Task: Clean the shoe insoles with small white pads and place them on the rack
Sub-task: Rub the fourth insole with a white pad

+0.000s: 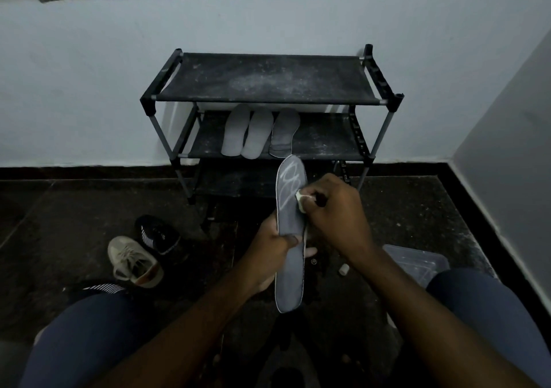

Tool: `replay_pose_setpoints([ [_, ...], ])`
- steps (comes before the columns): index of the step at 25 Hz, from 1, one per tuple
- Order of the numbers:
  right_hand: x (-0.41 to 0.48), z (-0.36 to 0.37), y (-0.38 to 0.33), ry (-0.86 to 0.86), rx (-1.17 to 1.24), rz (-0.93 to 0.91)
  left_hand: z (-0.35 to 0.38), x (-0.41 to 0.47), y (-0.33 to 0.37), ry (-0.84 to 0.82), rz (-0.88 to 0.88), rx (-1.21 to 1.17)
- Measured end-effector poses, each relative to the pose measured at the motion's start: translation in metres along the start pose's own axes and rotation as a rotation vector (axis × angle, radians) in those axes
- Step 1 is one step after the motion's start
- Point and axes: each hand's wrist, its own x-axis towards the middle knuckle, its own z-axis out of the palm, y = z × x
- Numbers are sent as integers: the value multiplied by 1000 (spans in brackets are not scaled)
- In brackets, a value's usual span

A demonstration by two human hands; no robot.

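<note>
- insole [290,238]: light, floppy, prob bends; L hand [269,249] fingers curled round its middle, a good hold pt.
- R hand [334,209] fingertips pinch white pad [301,200] on insole's upper part.

Probably home, shoe rack [265,79], sneakers [134,261]

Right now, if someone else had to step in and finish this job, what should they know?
Left hand grips the long grey foam insole by its middle.
Right hand pinches a small white pad against the insole's upper part, which shows white streaks.
Done: three light grey insoles lie on the middle shelf of the black fabric rack.
Left: finish wiping the held insole, then shelve it.
</note>
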Motion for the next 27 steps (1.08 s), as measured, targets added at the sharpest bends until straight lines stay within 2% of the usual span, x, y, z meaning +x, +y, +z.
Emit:
replay_pose_setpoints([
  [5, -8, 7, -7, -96, 21, -74, 0, 3, 1, 41, 13, -48],
  [9, -1, 0, 0, 32, 10, -17, 0, 2, -1, 19, 18, -39],
  [14, -8, 5, -8, -99, 16, -76, -2, 7, -4, 97, 40, 3],
  [19, -2, 2, -3, 11, 9, -26, 0, 5, -5, 51, 41, -9],
  [23, -9, 8, -12, -111, 35, -89, 0, 5, -6, 75, 80, 26],
  [27, -1, 1, -1, 14, -1, -15, 0, 5, -5, 41, 48, -1],
])
